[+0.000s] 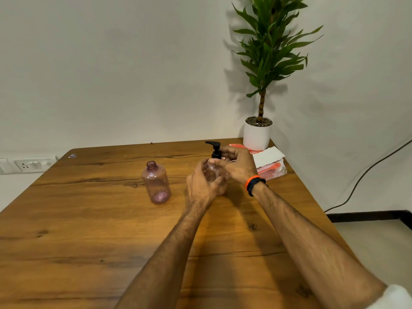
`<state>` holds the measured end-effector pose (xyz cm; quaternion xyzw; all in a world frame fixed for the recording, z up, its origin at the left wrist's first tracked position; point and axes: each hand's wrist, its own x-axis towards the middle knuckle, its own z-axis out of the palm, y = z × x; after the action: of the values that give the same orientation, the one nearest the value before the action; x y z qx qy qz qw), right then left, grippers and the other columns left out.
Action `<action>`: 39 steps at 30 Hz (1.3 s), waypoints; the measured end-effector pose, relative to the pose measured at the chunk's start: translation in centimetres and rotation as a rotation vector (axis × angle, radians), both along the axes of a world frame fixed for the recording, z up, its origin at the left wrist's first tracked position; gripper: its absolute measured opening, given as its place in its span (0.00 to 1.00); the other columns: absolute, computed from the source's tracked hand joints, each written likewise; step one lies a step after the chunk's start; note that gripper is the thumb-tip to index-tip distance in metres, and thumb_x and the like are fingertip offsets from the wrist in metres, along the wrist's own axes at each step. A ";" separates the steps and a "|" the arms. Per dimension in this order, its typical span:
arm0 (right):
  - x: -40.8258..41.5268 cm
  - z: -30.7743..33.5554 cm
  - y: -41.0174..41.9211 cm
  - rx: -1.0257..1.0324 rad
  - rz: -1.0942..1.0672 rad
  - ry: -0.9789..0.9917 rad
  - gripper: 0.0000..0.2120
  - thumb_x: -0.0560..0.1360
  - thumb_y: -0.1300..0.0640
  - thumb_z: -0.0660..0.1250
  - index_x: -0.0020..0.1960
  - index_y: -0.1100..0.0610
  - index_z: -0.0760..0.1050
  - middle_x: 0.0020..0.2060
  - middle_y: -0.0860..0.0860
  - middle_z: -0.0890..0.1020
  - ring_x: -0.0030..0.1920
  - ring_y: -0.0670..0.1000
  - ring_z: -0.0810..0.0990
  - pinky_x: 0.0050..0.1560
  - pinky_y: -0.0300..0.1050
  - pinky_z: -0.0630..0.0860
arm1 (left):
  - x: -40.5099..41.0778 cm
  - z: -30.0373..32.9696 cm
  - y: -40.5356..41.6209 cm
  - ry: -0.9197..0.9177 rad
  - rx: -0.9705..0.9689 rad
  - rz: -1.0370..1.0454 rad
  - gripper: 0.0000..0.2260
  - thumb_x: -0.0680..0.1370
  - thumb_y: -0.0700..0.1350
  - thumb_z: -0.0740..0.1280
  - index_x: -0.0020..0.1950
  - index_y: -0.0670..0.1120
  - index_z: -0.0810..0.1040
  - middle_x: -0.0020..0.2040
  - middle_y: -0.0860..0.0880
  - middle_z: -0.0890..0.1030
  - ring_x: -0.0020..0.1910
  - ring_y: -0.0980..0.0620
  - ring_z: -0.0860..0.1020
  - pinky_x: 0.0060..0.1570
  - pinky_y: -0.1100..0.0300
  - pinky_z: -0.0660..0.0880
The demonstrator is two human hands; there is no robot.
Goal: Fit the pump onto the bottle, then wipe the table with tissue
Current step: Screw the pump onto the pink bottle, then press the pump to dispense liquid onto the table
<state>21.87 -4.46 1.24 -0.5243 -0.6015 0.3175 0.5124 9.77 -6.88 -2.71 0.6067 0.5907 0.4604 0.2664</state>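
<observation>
Head view, two hands (201, 181) (239, 165), two bottles (156, 182) (213, 173), one pump (215, 149)

Soft light, perhaps slightly blurred.

On the table (89, 230) a bottle (215, 175) stands upright near the middle, with the pump (215, 149) on its neck; the left hand (201, 186) is on its near left side and the right hand (238, 165) at its top right. A second bottle (156, 182) stands apart to the left, its neck uncapped. Behind and to the right, at the far corner, a potted plant (257, 134) stands, with a tissue pack (270, 162) just before it.
</observation>
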 end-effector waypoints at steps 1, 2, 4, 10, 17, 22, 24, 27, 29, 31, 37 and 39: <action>0.1 0.0 -0.2 0.001 -0.004 0.004 0.19 0.65 0.54 0.79 0.55 0.53 0.82 0.45 0.41 0.84 0.46 0.34 0.81 0.43 0.27 0.75 | -0.1 0.0 -0.2 -0.017 -0.012 -0.019 0.36 0.65 0.54 0.79 0.70 0.52 0.69 0.64 0.50 0.79 0.57 0.56 0.77 0.53 0.62 0.75; 0.3 -0.2 -0.4 0.004 -0.027 0.014 0.19 0.66 0.52 0.79 0.55 0.53 0.82 0.46 0.41 0.83 0.47 0.35 0.80 0.44 0.27 0.75 | -0.1 0.0 -0.4 -0.037 -0.028 -0.035 0.40 0.65 0.54 0.79 0.73 0.51 0.66 0.67 0.50 0.76 0.60 0.55 0.76 0.56 0.63 0.72; 0.5 -0.7 -0.8 0.020 -0.120 0.045 0.16 0.68 0.53 0.77 0.55 0.52 0.82 0.47 0.41 0.84 0.47 0.35 0.81 0.47 0.31 0.77 | -0.3 -0.1 -0.8 -0.080 -0.059 -0.048 0.45 0.65 0.53 0.79 0.76 0.51 0.61 0.73 0.50 0.71 0.68 0.52 0.72 0.65 0.61 0.68; 1.0 -2.7 -2.4 -0.056 -0.353 -0.022 0.12 0.69 0.59 0.73 0.52 0.53 0.83 0.44 0.44 0.85 0.42 0.39 0.79 0.52 0.42 0.79 | -0.7 -0.7 -2.2 -0.306 -0.173 0.042 0.38 0.68 0.46 0.78 0.74 0.49 0.65 0.68 0.49 0.76 0.64 0.53 0.76 0.65 0.49 0.74; -0.2 -4.1 -3.1 -0.218 -0.272 0.042 0.16 0.65 0.64 0.68 0.52 0.55 0.84 0.42 0.47 0.86 0.43 0.48 0.84 0.51 0.50 0.82 | 0.1 -0.6 -2.6 -0.399 -0.259 0.063 0.32 0.68 0.44 0.77 0.71 0.52 0.71 0.64 0.54 0.79 0.54 0.60 0.77 0.64 0.51 0.74; -0.9 -4.0 -1.4 -0.223 -0.251 0.037 0.21 0.66 0.67 0.67 0.58 0.55 0.81 0.50 0.49 0.86 0.47 0.43 0.80 0.51 0.35 0.76 | 0.1 0.4 -0.8 -0.377 -0.284 0.030 0.35 0.67 0.42 0.75 0.73 0.50 0.69 0.68 0.51 0.76 0.65 0.51 0.74 0.66 0.48 0.73; -1.1 -3.7 -0.4 -0.232 -0.227 0.022 0.22 0.67 0.67 0.68 0.59 0.54 0.81 0.52 0.49 0.85 0.49 0.43 0.80 0.53 0.35 0.73 | 0.0 0.9 0.4 -0.365 -0.287 0.020 0.35 0.67 0.40 0.74 0.73 0.50 0.69 0.68 0.51 0.76 0.66 0.50 0.74 0.66 0.48 0.73; -1.4 -3.5 0.8 -0.247 -0.182 -0.020 0.23 0.67 0.67 0.69 0.61 0.53 0.80 0.55 0.49 0.84 0.55 0.46 0.79 0.54 0.35 0.70 | -0.2 1.4 1.9 -0.365 -0.298 0.010 0.35 0.68 0.38 0.74 0.73 0.50 0.68 0.69 0.51 0.75 0.65 0.48 0.75 0.64 0.47 0.74; -1.4 -3.4 1.4 -0.260 -0.165 -0.038 0.24 0.68 0.67 0.68 0.63 0.52 0.78 0.58 0.49 0.83 0.60 0.49 0.79 0.55 0.36 0.69 | -0.3 1.5 2.8 -0.393 -0.298 -0.010 0.35 0.68 0.35 0.73 0.73 0.48 0.68 0.69 0.50 0.75 0.63 0.48 0.76 0.63 0.47 0.75; -1.3 -3.4 1.8 -0.262 -0.152 -0.056 0.23 0.70 0.66 0.68 0.64 0.53 0.78 0.60 0.49 0.82 0.61 0.49 0.78 0.56 0.36 0.68 | -0.4 1.5 3.2 -0.409 -0.304 -0.032 0.34 0.69 0.33 0.72 0.73 0.47 0.68 0.69 0.49 0.75 0.60 0.49 0.77 0.62 0.47 0.76; -0.9 -3.1 0.6 -0.166 -0.286 -0.048 0.14 0.68 0.61 0.72 0.53 0.53 0.82 0.41 0.43 0.84 0.41 0.40 0.80 0.51 0.40 0.78 | -1.4 1.7 1.8 -0.343 -0.276 -0.006 0.36 0.68 0.42 0.77 0.73 0.46 0.67 0.71 0.47 0.73 0.66 0.49 0.73 0.63 0.54 0.74; -1.2 -3.2 -0.4 -0.116 -0.283 -0.045 0.09 0.69 0.61 0.72 0.47 0.51 0.82 0.35 0.39 0.82 0.39 0.36 0.79 0.49 0.39 0.79 | -2.2 1.6 0.4 -0.294 -0.261 0.026 0.34 0.68 0.45 0.78 0.72 0.47 0.69 0.69 0.48 0.75 0.66 0.50 0.74 0.66 0.51 0.73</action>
<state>20.65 -4.83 -1.92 -0.6396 -0.5136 0.2642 0.5073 7.61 -6.49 -1.06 0.4856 0.6080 0.4669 0.4202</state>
